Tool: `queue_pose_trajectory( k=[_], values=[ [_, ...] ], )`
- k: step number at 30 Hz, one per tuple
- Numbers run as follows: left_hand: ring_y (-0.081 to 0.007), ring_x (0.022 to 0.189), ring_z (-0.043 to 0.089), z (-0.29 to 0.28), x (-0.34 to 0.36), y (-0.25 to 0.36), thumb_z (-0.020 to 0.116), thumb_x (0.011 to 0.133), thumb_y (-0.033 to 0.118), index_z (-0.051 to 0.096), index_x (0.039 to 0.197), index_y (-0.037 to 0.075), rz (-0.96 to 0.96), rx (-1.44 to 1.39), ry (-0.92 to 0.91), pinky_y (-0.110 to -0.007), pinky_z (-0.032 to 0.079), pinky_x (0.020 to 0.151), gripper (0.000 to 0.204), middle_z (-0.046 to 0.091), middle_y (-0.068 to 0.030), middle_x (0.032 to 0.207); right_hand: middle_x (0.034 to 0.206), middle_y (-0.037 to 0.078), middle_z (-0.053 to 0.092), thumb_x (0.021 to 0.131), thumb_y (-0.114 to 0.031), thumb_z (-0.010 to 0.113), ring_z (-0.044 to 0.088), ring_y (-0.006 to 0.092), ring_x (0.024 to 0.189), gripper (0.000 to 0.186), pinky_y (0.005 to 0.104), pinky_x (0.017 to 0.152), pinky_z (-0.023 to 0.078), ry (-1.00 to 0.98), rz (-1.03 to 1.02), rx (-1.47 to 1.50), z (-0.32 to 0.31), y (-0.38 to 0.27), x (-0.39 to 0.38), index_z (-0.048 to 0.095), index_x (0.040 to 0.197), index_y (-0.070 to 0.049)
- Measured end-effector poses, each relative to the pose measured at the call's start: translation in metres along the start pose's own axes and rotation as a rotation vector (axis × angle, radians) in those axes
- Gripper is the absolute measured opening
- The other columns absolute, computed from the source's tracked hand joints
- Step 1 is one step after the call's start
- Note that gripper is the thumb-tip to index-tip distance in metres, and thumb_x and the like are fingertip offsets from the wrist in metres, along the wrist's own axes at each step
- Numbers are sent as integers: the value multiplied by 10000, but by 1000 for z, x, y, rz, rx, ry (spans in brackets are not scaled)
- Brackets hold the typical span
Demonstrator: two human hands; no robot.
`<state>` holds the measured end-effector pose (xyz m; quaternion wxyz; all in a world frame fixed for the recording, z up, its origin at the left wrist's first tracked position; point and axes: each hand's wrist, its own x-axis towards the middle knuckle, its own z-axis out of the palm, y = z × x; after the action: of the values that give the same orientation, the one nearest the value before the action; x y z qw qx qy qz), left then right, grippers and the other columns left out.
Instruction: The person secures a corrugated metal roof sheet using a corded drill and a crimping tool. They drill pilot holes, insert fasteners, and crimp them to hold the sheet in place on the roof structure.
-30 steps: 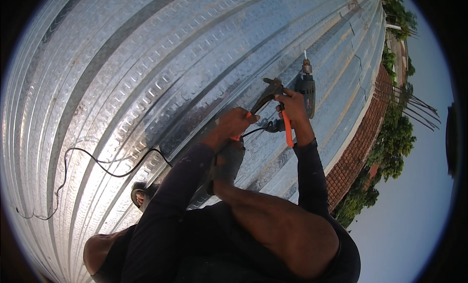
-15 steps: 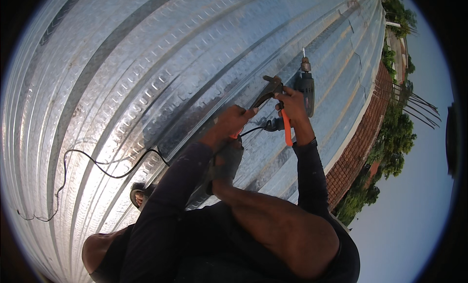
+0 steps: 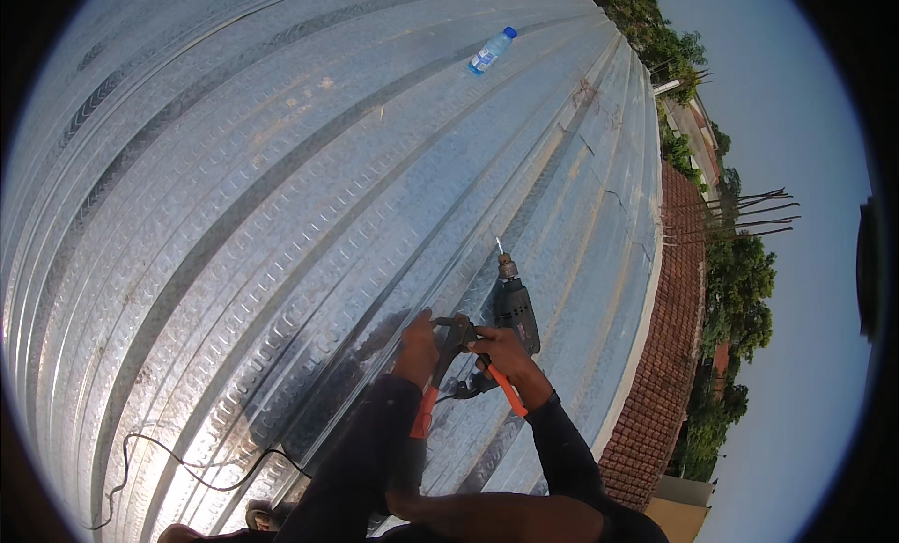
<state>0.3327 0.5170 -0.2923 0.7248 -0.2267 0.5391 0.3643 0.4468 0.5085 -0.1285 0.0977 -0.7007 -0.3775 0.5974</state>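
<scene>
A hand riveter [image 3: 455, 340] with a dark head and two spread orange handles is held over the metal roof. My right hand [image 3: 510, 354] is closed round it where one handle meets the head. At the tip of its nose, the fingers of my left hand [image 3: 415, 351] are pinched together; whatever they hold is too small to make out. The other orange handle [image 3: 425, 412] hangs free beside my left wrist. Just beyond my right hand lies a dark power drill [image 3: 516, 309] on the roof, its bit pointing away; my hand partly hides its grip.
Ribbed metal sheets [image 3: 281, 215] curve across the view. A black cable [image 3: 201, 482] trails at lower left. Farther up lies a plastic bottle with a blue cap [image 3: 493, 51]. The roof's right edge borders a lower tiled roof [image 3: 655, 384]; bare rods [image 3: 758, 211] stick out beyond.
My left hand has gone from a riveter handle to its nose, leaving that handle loose. The view has shifted, bringing the bottle into sight. The drill stays on the roof.
</scene>
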Motion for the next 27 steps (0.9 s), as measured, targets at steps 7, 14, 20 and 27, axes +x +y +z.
queue_pose_trajectory(
  k=[7, 14, 20, 27],
  values=[
    [-166, 594, 408, -25, 82, -26, 624, 943, 291, 593, 914, 91, 683, 633, -167, -340, 347, 540, 205, 454, -38, 746, 896, 99, 705, 884, -66, 622, 557, 106, 532, 366, 268, 411, 445, -39, -12, -40, 1, -14, 8, 637, 1229, 54],
    [-168, 616, 422, -30, 151, -53, 620, 945, 235, 585, 900, 99, 433, 173, -297, -328, 347, 541, 148, 454, -40, 747, 735, 41, 600, 881, -74, 635, 515, 96, 497, 345, 270, 411, 410, -33, 2, -37, 2, -16, 10, 668, 1212, 19],
    [-170, 581, 418, -33, 186, -68, 613, 948, 231, 581, 872, 83, 587, 257, -258, -338, 345, 529, 170, 444, -38, 697, 735, 39, 599, 877, -75, 633, 512, 91, 494, 359, 265, 416, 405, 3, -37, -44, 7, -11, 12, 662, 1222, 21],
    [-178, 592, 453, -35, 182, -58, 604, 949, 214, 602, 858, 71, 654, 375, -243, -348, 376, 542, 170, 454, -37, 692, 701, 18, 575, 879, -75, 634, 518, 85, 504, 387, 261, 427, 396, -27, -40, -34, 11, -19, 11, 646, 1255, 14]
  ],
)
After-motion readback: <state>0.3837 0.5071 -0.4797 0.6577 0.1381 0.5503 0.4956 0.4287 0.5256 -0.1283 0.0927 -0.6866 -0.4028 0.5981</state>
